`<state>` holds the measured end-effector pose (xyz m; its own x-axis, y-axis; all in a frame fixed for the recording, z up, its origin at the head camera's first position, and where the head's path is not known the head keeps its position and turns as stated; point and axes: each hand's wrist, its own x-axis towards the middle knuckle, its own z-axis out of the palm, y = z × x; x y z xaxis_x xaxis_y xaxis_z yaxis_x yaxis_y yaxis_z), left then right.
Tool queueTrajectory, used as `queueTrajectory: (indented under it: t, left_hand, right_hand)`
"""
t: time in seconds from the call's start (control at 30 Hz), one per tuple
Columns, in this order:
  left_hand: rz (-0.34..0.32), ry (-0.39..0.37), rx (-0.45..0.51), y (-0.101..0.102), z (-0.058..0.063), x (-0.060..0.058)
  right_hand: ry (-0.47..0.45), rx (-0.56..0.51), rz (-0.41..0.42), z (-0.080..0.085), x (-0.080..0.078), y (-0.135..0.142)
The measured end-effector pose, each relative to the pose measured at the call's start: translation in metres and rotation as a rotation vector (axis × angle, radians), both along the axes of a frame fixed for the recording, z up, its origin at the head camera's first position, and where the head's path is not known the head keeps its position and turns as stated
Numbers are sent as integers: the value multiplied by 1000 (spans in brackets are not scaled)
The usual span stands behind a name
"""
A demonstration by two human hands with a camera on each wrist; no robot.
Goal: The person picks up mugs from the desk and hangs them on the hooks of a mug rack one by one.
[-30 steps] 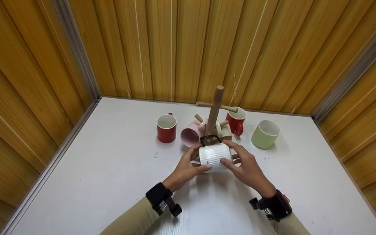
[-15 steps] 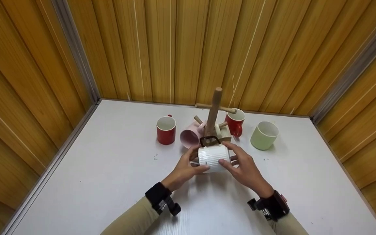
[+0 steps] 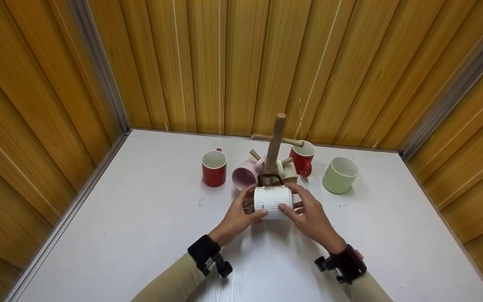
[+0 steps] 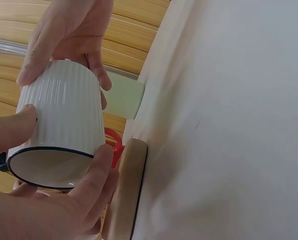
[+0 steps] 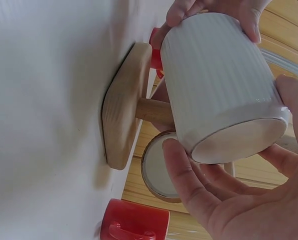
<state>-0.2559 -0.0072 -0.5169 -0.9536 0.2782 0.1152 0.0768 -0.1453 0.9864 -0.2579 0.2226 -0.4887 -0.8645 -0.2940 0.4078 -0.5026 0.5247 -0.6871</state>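
Note:
Both hands hold a white ribbed mug (image 3: 273,203) on its side, in front of a wooden mug tree (image 3: 275,144). Its dark handle (image 3: 271,175) points toward the post, overlapping the tree's lower part in the head view. At the dark-rimmed mouth end, my left hand (image 3: 235,216) grips with thumb and fingers. My right hand (image 3: 312,214) grips the base end, its thumb on the near side. The right wrist view shows the mug's bottom and the tree's wooden base (image 5: 124,107) close beside it. On the tree's lower pegs hang a pink mug (image 3: 245,175) and a cream mug (image 3: 288,170).
A red mug (image 3: 214,174) stands left of the tree. Another red mug (image 3: 301,163) is behind it to the right, partly covered by a peg. Farther right stands a light green mug (image 3: 338,178). Wood-patterned walls (image 3: 199,63) enclose the white table (image 3: 149,235).
My right hand has shifted slightly left, and the white mug has turned a little with it. Both hands keep their grip. The other mugs stay in place.

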Motion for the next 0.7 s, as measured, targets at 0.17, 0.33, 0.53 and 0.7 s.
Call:
queueTrajectory:
  t: [0.17, 0.33, 0.53, 0.7]
  left_hand:
    - [13, -8, -2, 1, -3, -2]
    - [31, -14, -25, 1, -5, -4]
    - [42, 1, -28, 2, -7, -6]
    - [57, 22, -65, 2, -9, -6]
  right_hand:
    - [-17, 3, -24, -3, -2, -1]
    - [-13, -8, -33, -7, -3, -2]
    - [-35, -22, -42, -9, -5, -2]
    - [-55, -17, -65, -11, -6, -4]
